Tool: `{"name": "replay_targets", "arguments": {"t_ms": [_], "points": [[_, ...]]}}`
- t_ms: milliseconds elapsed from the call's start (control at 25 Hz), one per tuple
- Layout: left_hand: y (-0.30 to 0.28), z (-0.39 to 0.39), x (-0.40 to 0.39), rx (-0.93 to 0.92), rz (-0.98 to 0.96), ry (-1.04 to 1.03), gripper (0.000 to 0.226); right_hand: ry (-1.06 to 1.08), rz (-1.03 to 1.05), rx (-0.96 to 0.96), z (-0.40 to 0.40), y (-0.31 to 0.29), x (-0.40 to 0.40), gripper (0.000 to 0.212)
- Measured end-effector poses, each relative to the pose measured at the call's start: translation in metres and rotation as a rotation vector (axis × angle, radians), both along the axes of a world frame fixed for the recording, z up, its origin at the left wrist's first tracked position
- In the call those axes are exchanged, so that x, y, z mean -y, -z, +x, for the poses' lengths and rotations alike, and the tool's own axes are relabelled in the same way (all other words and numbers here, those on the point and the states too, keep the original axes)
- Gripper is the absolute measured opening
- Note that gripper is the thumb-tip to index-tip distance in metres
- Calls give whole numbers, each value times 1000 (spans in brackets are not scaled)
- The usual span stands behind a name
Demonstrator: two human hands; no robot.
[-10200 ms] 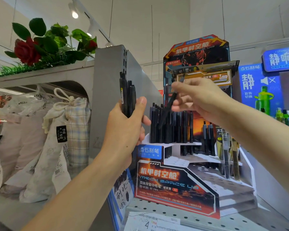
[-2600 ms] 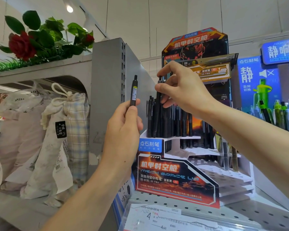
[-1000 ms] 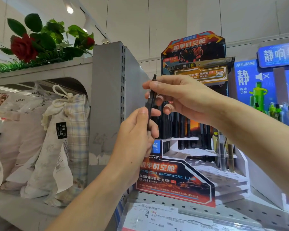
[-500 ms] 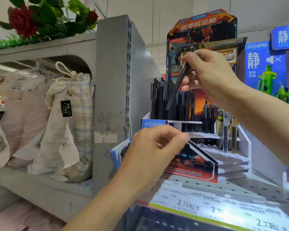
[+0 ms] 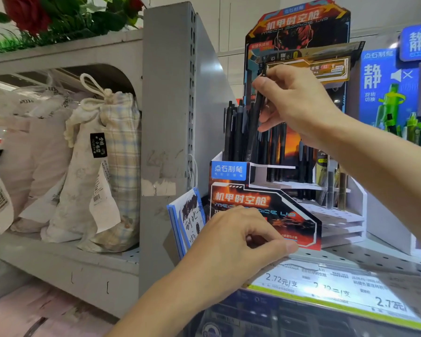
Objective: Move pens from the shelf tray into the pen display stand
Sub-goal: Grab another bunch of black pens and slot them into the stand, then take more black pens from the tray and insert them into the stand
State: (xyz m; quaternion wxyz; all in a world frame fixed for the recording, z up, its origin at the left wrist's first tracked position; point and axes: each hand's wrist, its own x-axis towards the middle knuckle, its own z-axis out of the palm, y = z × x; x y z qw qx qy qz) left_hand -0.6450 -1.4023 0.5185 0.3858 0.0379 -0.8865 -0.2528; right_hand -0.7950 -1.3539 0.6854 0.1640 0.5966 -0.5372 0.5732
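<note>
Since a moment ago my left hand (image 5: 238, 249) has dropped away from the black pen (image 5: 255, 122), which my right hand (image 5: 294, 103) now carries alone. That pen is pinched near its top between my right thumb and fingers, tilted a little, with its lower end down among the other black pens (image 5: 236, 132) standing in the top tier of the pen display stand (image 5: 265, 203). My left hand sits low in front of the stand's printed front panel, fingers curled toward the thumb with nothing in them that I can see.

The stand rests on a grey perforated metal shelf (image 5: 374, 259), whose front edge carries a price strip (image 5: 331, 288) just below the stand. A small blue-edged notepad (image 5: 187, 220) with scribbles leans just left of the stand. Further left of it rises a grey slotted shelf upright (image 5: 168, 117), and beyond that a plaid drawstring bag (image 5: 112, 166) stands among pale bagged goods. An artificial rose (image 5: 27, 13) with green leaves lies above them on the top shelf. Right of the stand is a blue advertising panel (image 5: 387, 86) with green pens (image 5: 413, 127) before it. White walls rise behind the stand.

Compared with ten seconds ago, my left hand no longer grips a bundle of pens.
</note>
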Motion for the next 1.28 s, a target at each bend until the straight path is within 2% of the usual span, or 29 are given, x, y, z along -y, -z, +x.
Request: {"name": "replay_targets", "arguments": {"t_ms": [160, 360, 560, 920, 1120, 1280], "points": [[3, -1, -1, -47, -4, 4, 29, 19, 53, -27, 1, 9, 2, 23], [5, -2, -1, -56, 12, -3, 31, 169, 52, -77, 0, 21, 9, 26], [5, -2, 0, -44, 14, -10, 34, 102, 138, 1, -3, 19, 5, 26], [6, -3, 0, -67, 3, -1, 33, 194, 210, -36, 2, 21, 5, 27], [3, -6, -2, -61, 129, 84, 38, 335, 234, -126, 6, 39, -6, 31], [-2, -19, -24, -258, 40, 28, 25, 405, 115, -211, 1, 45, -44, 31]]}}
